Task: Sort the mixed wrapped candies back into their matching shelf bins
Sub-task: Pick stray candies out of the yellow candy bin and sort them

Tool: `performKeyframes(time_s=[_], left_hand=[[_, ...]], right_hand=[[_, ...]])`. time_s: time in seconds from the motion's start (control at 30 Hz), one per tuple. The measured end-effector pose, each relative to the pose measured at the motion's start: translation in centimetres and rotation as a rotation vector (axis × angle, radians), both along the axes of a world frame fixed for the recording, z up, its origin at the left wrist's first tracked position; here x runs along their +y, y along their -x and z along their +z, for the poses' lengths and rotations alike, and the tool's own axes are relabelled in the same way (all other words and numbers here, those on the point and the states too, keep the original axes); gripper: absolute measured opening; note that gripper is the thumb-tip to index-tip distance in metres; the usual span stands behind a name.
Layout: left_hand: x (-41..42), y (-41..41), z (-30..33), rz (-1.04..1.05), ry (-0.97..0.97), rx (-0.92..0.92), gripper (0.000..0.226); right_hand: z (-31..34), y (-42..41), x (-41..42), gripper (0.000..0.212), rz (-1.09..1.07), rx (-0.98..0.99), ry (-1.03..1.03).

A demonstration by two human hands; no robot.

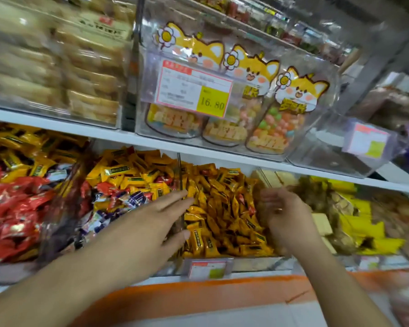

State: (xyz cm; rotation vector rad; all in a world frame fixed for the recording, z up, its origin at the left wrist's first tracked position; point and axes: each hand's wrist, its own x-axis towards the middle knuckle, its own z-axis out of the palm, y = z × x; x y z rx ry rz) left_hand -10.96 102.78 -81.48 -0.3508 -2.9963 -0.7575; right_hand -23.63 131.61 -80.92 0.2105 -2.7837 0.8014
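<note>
Clear shelf bins hold wrapped candies on the lower shelf. The middle bin (246,261) is full of orange-yellow wrapped candies (224,215). The bin to its left holds a mix of yellow, red and purple-white candies (128,187). Farther left lies a heap of red candies (12,208). My left hand (151,223) reaches over the divider (180,175) between the two bins, fingers straight, thumb near an orange candy, holding nothing I can see. My right hand (286,215) hovers blurred over the right side of the orange bin with fingers loosely curled; whether it holds anything is unclear.
The upper shelf carries a clear box (222,142) of fox-printed candy bags with a 16.80 price tag (194,90), and packed biscuits (57,67) at left. Yellow-wrapped snacks (354,220) fill the bin at right. An orange shelf edge (198,296) runs below.
</note>
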Motion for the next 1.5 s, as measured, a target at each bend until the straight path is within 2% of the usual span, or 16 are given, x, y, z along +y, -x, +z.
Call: performKeyframes(time_s=[0.33, 0.57, 0.67, 0.87, 1.07, 1.13, 1.27, 1.4, 1.5], left_hand=[[1.5, -0.2, 0.4, 0.053, 0.115, -0.088, 0.067], [1.0, 0.0, -0.2, 0.031, 0.084, -0.063, 0.066], [0.8, 0.0, -0.2, 0.024, 0.076, -0.060, 0.065], [0.3, 0.1, -0.5, 0.001, 0.027, -0.016, 0.064], [0.2, 0.1, -0.2, -0.001, -0.003, -0.032, 0.063], [0.3, 0.0, -0.2, 0.000, -0.017, -0.037, 0.063], [0.3, -0.1, -0.2, 0.002, -0.058, -0.014, 0.063], [0.6, -0.4, 0.1, 0.041, -0.139, 0.036, 0.056], [0.5, -0.8, 0.7, 0.090, -0.311, 0.066, 0.056]], right_hand=[[-1.3, 2.4, -1.8, 0.049, 0.192, -0.095, -0.291], [-2.2, 4.6, -3.1, 0.067, 0.148, -0.161, -0.485], [-2.5, 4.9, -3.4, 0.063, 0.144, -0.154, -0.487], [-3.3, 4.7, -3.1, 0.038, 0.075, -0.063, -0.342], [-1.3, 2.5, -2.0, 0.036, 0.097, -0.029, -0.072], [-0.3, 1.4, -1.7, 0.037, 0.080, -0.050, 0.045], [1.9, -0.7, -2.2, 0.035, 0.083, -0.125, 0.417], [3.7, -2.9, -4.4, 0.032, 0.197, -0.213, 0.658], [4.0, -5.0, -7.0, 0.029, 0.331, -0.325, 0.776]])
